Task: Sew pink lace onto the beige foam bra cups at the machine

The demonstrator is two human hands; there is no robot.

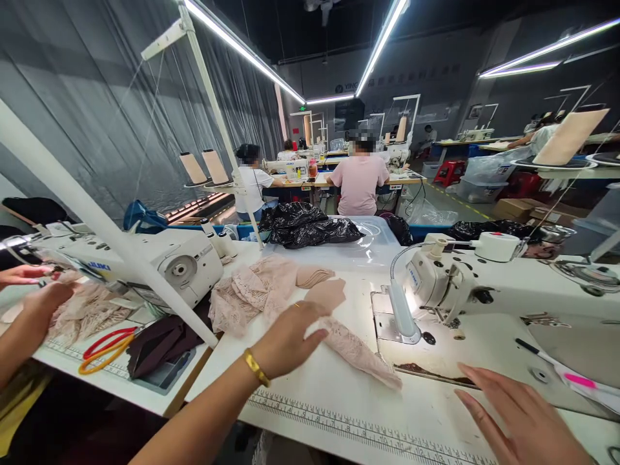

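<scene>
My left hand (pixel 289 338), with a gold bracelet at the wrist, lies over pale pink lace fabric (pixel 358 355) on the white sewing table (pixel 339 413). Its fingers are stretched out toward a beige cup-shaped piece (pixel 327 290), and the thumb rests on the lace strip. More crumpled lace (pixel 242 294) is piled just left of the hand. My right hand (pixel 526 420) is flat on the table at the lower right, fingers spread and holding nothing, in front of the white sewing machine (pixel 484 284) and its lit needle plate (pixel 416 336).
Another person's hands (pixel 29 303) work on lace at a second sewing machine (pixel 159 258) on the left, beside red and yellow scissors (pixel 104 349) and dark cloth (pixel 159 342). A black bag (pixel 305 226) lies on a clear bin behind. Seated workers (pixel 358 181) are further back.
</scene>
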